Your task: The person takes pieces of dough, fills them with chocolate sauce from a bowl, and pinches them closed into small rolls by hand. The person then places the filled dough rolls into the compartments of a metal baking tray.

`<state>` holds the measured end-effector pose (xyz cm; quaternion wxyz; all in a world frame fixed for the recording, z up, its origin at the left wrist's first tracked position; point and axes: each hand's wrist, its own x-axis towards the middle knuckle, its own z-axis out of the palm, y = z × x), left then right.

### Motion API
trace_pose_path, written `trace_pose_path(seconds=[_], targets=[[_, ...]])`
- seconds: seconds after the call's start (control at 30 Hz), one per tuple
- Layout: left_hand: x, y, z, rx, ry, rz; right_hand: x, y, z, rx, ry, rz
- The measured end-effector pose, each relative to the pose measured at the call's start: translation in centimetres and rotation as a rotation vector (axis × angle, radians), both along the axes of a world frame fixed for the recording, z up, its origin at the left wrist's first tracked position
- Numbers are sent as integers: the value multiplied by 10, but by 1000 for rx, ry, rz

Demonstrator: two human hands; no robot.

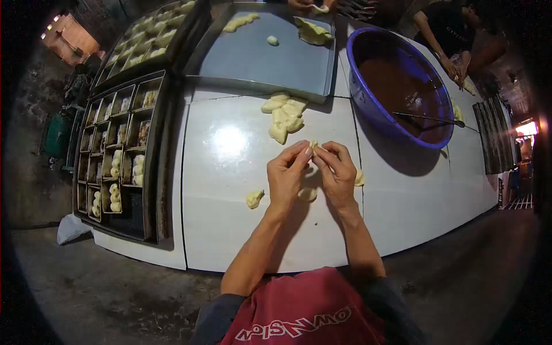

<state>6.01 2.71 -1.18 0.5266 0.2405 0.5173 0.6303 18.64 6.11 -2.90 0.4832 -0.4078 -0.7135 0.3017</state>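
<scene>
Above the white tabletop, my left hand (pixel 286 175) and my right hand (pixel 338 172) meet at the fingertips. Both pinch one small piece of pale dough (pixel 313 145), largely hidden by the fingers. Just beyond them lies a loose heap of dough pieces (pixel 283 115). A single dough lump (pixel 255 199) rests left of my wrists. Another flat dough piece (pixel 307 195) shows between my forearms, and part of one more (pixel 359 177) peeks out beside my right hand.
A blue-purple basin (pixel 357 86) of brown filling stands right, a dark utensil (pixel 425 119) across it. Left are stacked baking trays (pixel 164 172) with compartments, some holding dough balls. A metal tray (pixel 259 63) with dough lies ahead. Co-workers' hands (pixel 457 69) (pixel 310 6) work at the far side.
</scene>
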Motion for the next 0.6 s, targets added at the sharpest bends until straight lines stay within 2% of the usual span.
trace_pose_path(seconds=[0.03, 0.07, 0.13, 0.17, 0.27, 0.3, 0.4, 0.43, 0.53, 0.6], targets=[[-2, 1, -6, 133, 133, 10, -1, 0, -2, -12, -16, -35], [-4, 1, -6, 105, 128, -30, -2, 0, -2, -24, -32, -69], [-8, 4, -3, 48, 119, -117, -2, 3, -3, -261, 27, -45], [-8, 8, -7, 39, 12, -141, -2, 2, -4, -380, 58, -34], [-16, 12, 4, -125, -94, -243, 0, -1, 10, -616, 338, 70], [-20, 13, 6, -170, -39, -260, 7, -1, 10, -669, 296, 131], [-25, 13, 1, -126, -106, -224, 17, -14, 21, -601, 308, 268], [-26, 11, 7, -161, -64, -218, 18, -14, 19, -440, 266, 340], [-19, -1, 14, -37, -44, -261, 23, -10, 17, -404, 214, 321], [-16, -9, 20, 24, 36, -285, 25, -4, 0, -243, 272, 303]])
